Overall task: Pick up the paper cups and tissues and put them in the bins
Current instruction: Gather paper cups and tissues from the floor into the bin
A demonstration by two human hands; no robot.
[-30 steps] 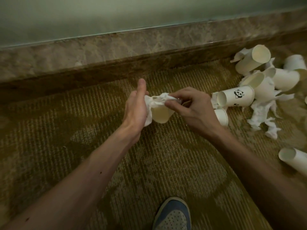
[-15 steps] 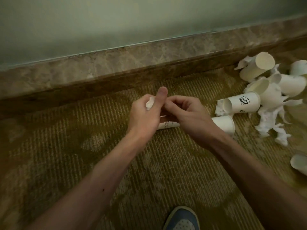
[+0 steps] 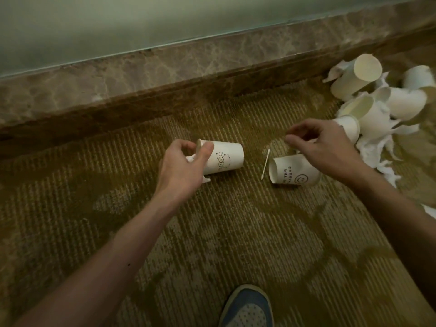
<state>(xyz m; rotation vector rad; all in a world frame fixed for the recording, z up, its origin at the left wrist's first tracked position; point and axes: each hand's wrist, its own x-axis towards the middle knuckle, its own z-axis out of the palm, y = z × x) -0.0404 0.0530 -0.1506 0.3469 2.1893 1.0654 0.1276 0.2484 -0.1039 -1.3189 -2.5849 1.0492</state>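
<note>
My left hand point(image 3: 181, 171) grips a white paper cup point(image 3: 226, 159) with a cartoon face by its rim, holding it sideways just over the carpet. Bits of white tissue point(image 3: 191, 159) stick out under my palm at the cup's mouth. My right hand point(image 3: 323, 147) hovers with loosely curled fingers over a second cup point(image 3: 292, 172), which has a smiley print and lies on its side; the hand holds nothing. A thin cotton swab point(image 3: 265, 164) lies between the two cups. No bin is in view.
A heap of several paper cups point(image 3: 354, 76) and crumpled tissues point(image 3: 377, 149) lies on the carpet at the right, against the marble skirting point(image 3: 165, 72). My blue shoe point(image 3: 247, 308) is at the bottom edge.
My hands, which were together working tissue into the cup, have parted. The left hand keeps the cup; the right hand has moved right, over the smiley cup. The swab now shows on the carpet.
</note>
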